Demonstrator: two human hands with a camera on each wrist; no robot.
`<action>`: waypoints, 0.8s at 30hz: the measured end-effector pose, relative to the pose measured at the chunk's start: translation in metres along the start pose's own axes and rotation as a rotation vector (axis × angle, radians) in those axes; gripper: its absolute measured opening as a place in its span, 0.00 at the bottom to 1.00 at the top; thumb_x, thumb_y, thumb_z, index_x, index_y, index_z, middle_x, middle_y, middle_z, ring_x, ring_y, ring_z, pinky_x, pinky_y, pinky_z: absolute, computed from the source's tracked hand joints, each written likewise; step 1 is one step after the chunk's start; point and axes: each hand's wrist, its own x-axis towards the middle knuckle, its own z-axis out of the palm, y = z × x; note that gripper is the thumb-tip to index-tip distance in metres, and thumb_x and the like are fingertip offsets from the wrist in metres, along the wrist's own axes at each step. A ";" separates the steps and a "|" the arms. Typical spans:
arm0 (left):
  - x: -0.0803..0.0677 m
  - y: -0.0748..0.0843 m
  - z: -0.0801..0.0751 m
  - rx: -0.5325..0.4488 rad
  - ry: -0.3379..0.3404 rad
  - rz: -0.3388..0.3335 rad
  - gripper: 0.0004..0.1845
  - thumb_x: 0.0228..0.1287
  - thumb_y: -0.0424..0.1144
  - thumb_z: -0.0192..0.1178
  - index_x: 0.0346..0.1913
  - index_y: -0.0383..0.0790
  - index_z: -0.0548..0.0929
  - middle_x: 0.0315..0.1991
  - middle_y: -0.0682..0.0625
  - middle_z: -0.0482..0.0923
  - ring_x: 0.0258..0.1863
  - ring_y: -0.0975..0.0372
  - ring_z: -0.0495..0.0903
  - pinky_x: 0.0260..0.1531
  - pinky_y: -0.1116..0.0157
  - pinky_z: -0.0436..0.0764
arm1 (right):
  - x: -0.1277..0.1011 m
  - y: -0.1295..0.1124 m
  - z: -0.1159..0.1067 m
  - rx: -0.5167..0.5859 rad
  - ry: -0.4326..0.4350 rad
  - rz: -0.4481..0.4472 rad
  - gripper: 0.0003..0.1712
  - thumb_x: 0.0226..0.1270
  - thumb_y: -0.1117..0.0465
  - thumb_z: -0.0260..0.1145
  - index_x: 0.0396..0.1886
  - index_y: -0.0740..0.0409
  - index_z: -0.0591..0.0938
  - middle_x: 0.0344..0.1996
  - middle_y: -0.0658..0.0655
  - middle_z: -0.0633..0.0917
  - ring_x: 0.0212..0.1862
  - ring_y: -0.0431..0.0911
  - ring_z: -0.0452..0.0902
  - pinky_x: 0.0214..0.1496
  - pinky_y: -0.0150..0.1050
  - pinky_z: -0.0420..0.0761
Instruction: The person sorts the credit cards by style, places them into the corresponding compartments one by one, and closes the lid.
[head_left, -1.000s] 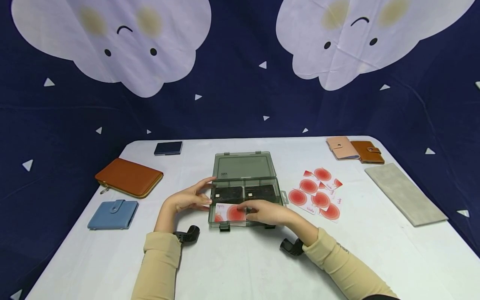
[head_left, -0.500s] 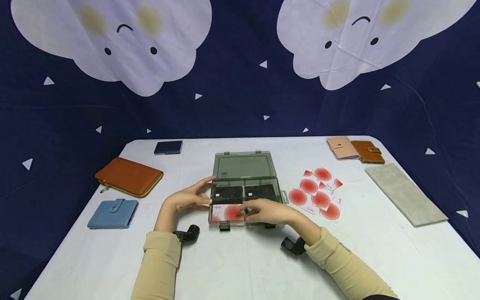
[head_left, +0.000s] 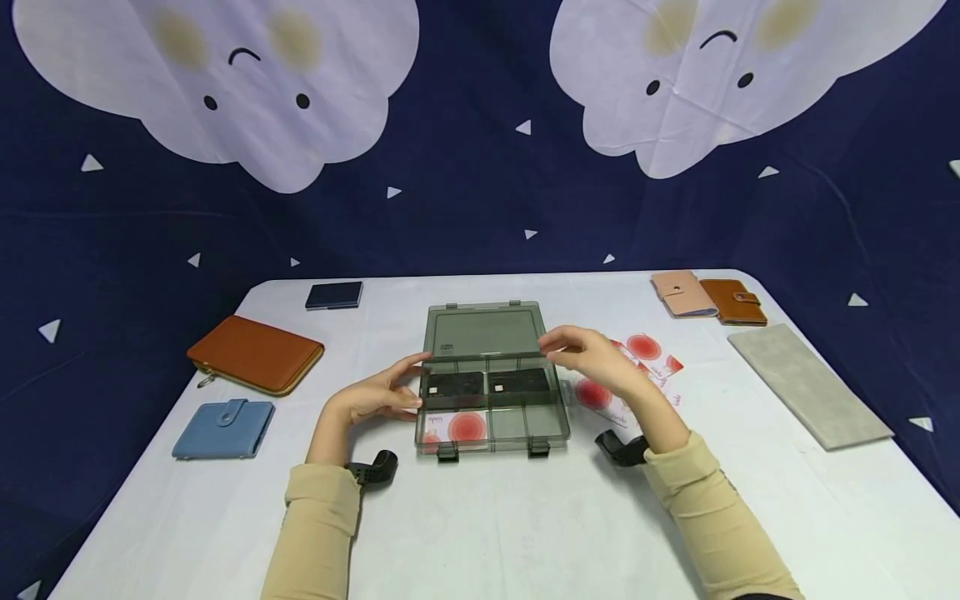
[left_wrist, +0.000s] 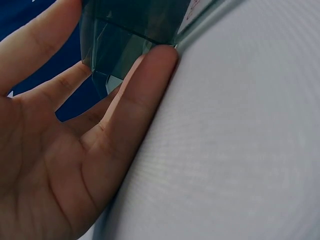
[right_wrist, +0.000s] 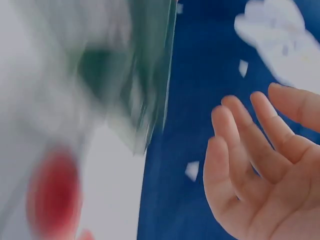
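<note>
Head view: left hand [head_left: 375, 400] rests released against the left wall of the open case [head_left: 491, 417] mid-tabletop; right hand [head_left: 600, 360], released and empty, hovers at its lid [head_left: 486, 332]. A careless swing could slam the lid or scatter the loose cards [head_left: 647, 367] beside it.

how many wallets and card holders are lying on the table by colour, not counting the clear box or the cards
Orange: 1, the zip wallet
Blue: 1, the snap wallet
Navy: 1, the flat holder
Pink: 1, the snap wallet
Brown: 1, the snap wallet
Grey: 1, the long flat pouch
Total: 6
</note>
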 end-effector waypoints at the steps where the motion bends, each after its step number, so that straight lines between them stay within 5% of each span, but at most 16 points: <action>1: 0.000 0.000 0.000 0.002 -0.001 0.002 0.47 0.56 0.25 0.59 0.73 0.47 0.44 0.69 0.38 0.42 0.34 0.64 0.76 0.44 0.61 0.80 | 0.000 0.005 -0.007 -0.009 0.032 0.030 0.18 0.65 0.66 0.58 0.52 0.70 0.75 0.48 0.69 0.79 0.48 0.55 0.76 0.49 0.41 0.75; 9: -0.002 0.000 0.000 0.024 0.003 0.005 0.47 0.56 0.26 0.60 0.73 0.47 0.45 0.69 0.38 0.43 0.34 0.64 0.76 0.41 0.63 0.81 | -0.003 0.042 -0.047 -0.209 0.183 0.206 0.20 0.64 0.66 0.58 0.55 0.70 0.72 0.53 0.71 0.75 0.55 0.62 0.71 0.56 0.53 0.72; 13: -0.001 0.000 0.000 0.022 0.001 0.008 0.46 0.57 0.26 0.59 0.73 0.47 0.45 0.69 0.38 0.43 0.34 0.64 0.76 0.42 0.63 0.80 | -0.007 0.056 -0.056 -0.302 0.216 0.273 0.22 0.63 0.66 0.56 0.56 0.69 0.71 0.54 0.72 0.73 0.56 0.63 0.68 0.49 0.52 0.75; 16: -0.001 0.000 0.000 0.023 0.002 0.007 0.46 0.57 0.26 0.59 0.73 0.48 0.45 0.69 0.38 0.43 0.34 0.64 0.76 0.42 0.63 0.80 | -0.009 0.064 -0.063 -0.347 0.212 0.317 0.23 0.63 0.66 0.55 0.57 0.70 0.70 0.53 0.74 0.73 0.53 0.64 0.69 0.46 0.53 0.75; 24: -0.001 0.001 0.000 0.029 0.006 0.002 0.47 0.57 0.27 0.60 0.73 0.48 0.45 0.69 0.38 0.43 0.34 0.64 0.75 0.40 0.64 0.80 | -0.016 0.079 -0.076 -0.481 0.099 0.529 0.37 0.58 0.63 0.59 0.64 0.74 0.58 0.58 0.81 0.63 0.59 0.72 0.57 0.59 0.65 0.61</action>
